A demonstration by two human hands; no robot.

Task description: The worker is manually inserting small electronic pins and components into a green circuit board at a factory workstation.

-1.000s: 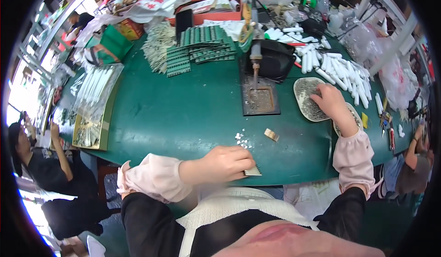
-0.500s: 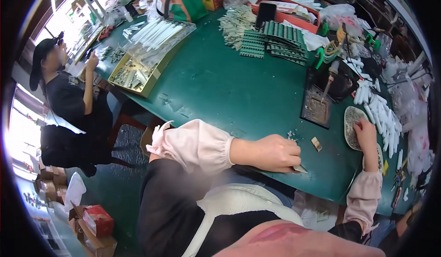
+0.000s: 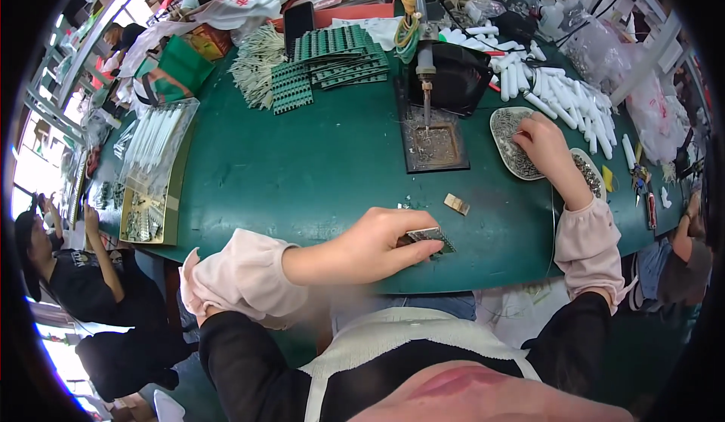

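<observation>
A small circuit board [image 3: 432, 235] with rows of dark parts is gripped between the thumb and fingers of my left hand [image 3: 366, 247], tilted just above the near edge of the table. My right hand [image 3: 547, 147] reaches into a pale oval tray [image 3: 494, 129] of tiny metal parts [image 3: 521, 164]. Its fingertips are drawn together among the parts; whatever they pinch is too small to make out. On the table between my hands rests a small tan block [image 3: 456, 204].
An upright soldering iron [image 3: 426, 71] stands over a dark holder [image 3: 442, 150]. Stacked green circuit boards [image 3: 343, 58] lie beyond, near white tubes [image 3: 566, 105]. Another tray [image 3: 587, 167] of metal parts sits by my right wrist. A co-worker [image 3: 83, 278] sits at left.
The view has swung to the right. My left hand has turned, bringing the circuit board up into plain sight. My right hand stays in the tray of metal parts.
</observation>
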